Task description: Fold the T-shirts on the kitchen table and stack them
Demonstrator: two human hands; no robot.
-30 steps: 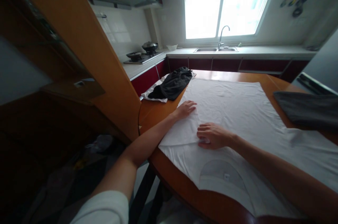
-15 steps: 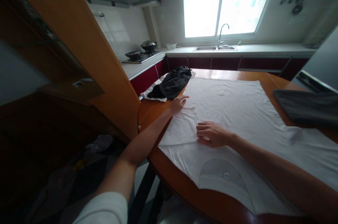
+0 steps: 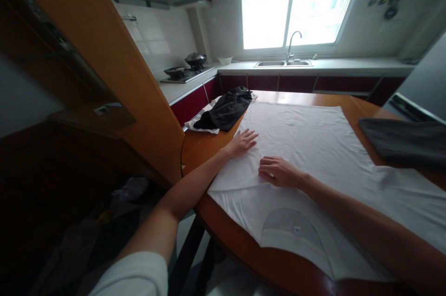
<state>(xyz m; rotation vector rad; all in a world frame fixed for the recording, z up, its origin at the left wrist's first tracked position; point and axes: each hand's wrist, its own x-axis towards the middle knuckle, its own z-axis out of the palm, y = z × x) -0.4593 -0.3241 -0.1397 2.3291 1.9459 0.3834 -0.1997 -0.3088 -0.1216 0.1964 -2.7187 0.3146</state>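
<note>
A white T-shirt [image 3: 303, 135] lies spread on the wooden table, with its neckline and small label towards me. Its left sleeve is folded inward over the body. My left hand [image 3: 242, 141] rests flat on that folded sleeve near the shirt's left edge, fingers stretched out. Just to the right and nearer me, my right hand [image 3: 280, 172] touches the shirt at the inner end of the fold. Its fingers are loosely bent, the thumb stands apart from them, and no cloth shows pinched between. The shirt's other sleeve reaches out to the right, partly behind my right forearm.
Dark clothing [image 3: 230, 108] lies on a pale cloth at the table's far left. A folded grey garment [image 3: 406, 140] is at the right. The wooden table [image 3: 198, 147] has a curved edge, and an orange-brown panel [image 3: 139, 82] stands to its left. A counter with a sink [image 3: 272, 64] runs behind.
My left hand has come nearer and slightly right, from the shirt's edge onto the folded sleeve, and its fingers have flattened out. The right hand has barely moved.
</note>
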